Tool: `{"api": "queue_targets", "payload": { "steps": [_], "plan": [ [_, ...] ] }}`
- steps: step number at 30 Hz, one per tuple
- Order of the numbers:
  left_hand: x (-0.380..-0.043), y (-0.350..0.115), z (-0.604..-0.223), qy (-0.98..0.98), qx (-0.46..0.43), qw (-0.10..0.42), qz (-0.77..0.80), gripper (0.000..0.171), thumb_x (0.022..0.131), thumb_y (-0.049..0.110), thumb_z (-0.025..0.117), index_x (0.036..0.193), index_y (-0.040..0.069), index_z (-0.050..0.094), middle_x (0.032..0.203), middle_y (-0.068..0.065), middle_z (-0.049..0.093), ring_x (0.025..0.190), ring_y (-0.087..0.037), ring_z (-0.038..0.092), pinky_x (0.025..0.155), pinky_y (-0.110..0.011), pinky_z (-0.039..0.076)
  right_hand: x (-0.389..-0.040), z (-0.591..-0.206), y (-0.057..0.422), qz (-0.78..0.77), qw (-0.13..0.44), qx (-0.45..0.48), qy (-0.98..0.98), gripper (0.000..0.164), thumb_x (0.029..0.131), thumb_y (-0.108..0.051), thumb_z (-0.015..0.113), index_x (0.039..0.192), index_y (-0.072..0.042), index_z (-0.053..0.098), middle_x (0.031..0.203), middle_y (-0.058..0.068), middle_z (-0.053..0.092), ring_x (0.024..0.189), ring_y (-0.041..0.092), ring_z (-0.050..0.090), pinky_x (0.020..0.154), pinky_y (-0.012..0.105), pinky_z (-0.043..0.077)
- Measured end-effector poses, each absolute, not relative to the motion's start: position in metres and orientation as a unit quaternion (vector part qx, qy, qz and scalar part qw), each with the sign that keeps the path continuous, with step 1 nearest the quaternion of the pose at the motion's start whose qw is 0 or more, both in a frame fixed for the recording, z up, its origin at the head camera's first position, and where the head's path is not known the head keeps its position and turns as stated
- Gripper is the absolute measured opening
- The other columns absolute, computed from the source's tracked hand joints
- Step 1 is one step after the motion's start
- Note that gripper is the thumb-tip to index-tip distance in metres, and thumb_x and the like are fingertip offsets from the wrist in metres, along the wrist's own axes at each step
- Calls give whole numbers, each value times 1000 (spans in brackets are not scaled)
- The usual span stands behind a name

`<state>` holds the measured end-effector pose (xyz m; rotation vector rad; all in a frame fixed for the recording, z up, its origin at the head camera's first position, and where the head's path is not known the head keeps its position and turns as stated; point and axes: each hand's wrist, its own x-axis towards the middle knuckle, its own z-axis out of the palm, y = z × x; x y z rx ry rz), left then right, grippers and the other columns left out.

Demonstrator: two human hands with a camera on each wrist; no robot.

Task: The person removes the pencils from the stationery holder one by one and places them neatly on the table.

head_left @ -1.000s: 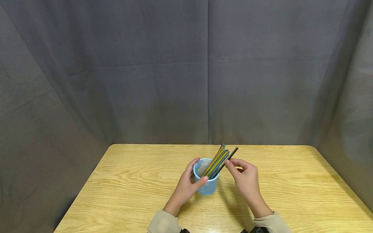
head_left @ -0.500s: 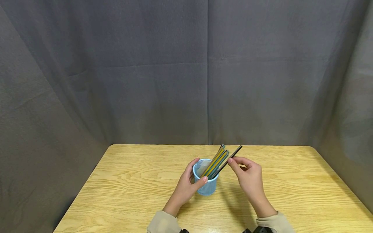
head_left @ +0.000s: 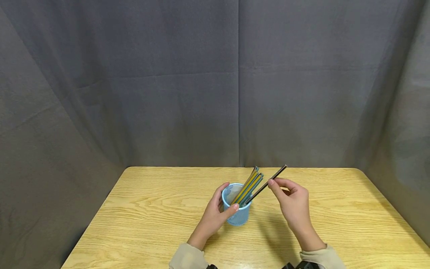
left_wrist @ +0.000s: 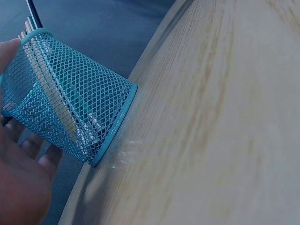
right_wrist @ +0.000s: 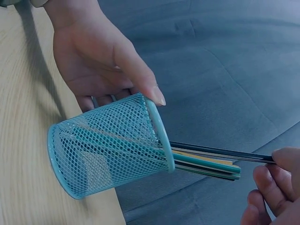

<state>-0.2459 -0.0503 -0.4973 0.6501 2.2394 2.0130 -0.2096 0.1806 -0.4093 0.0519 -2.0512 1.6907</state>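
Note:
A light-blue mesh pencil cup (head_left: 239,216) stands on the table, holding several slim pencils (head_left: 248,188) in yellow, green and dark colours that lean to the right. My left hand (head_left: 214,216) holds the cup from its left side, with the thumb over the near rim. To the right, my right hand (head_left: 293,203) pinches a black pencil (head_left: 278,172) between thumb and index finger. In the right wrist view the black pencil (right_wrist: 220,152) slants out past the cup's rim, its lower end still inside. The left wrist view shows pencil ends through the mesh (left_wrist: 84,126).
The light wood table (head_left: 151,209) has rounded far corners. Grey cloth (head_left: 181,93) hangs behind it and along both sides. Inside the cup a pale patch (right_wrist: 96,168) shows through the mesh.
My right hand has moved right and slightly up, drawing the black pencil further out of the cup and away from the other pencils. The left hand and the cup have stayed nearly still.

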Motion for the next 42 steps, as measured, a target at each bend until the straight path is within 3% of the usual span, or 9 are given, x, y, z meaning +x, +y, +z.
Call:
{"api": "queue_targets", "payload": {
  "steps": [11,27,36,42],
  "plan": [
    [-245,-51,-497,727,216,32,651,73,94,34,68,153,35,27,147,-2,44,140,-19,37,117,-44,24,-205,-399,186,634,247,16,-733,23,91,-20,74,98,2,75,90,-3,73,76,11,70,67,19,54],
    [-245,-50,-497,727,217,29,651,73,94,33,69,153,33,27,147,-3,44,139,-20,38,117,-45,25,-194,-389,195,630,252,19,-734,23,91,-15,74,103,5,73,95,-5,73,74,11,69,70,18,53],
    [-244,-50,-497,731,209,26,649,73,93,34,70,153,35,29,147,-1,45,139,-18,37,117,-44,25,-193,-399,202,610,240,-8,-755,26,90,-22,75,102,1,75,95,-6,73,77,10,69,67,20,54],
    [-246,-50,-498,732,212,23,647,75,93,34,70,154,30,28,147,0,45,139,-18,38,117,-43,25,-193,-405,206,591,222,-18,-775,30,90,-28,75,103,-1,75,97,-4,73,77,9,68,64,20,52]
  ]
}}
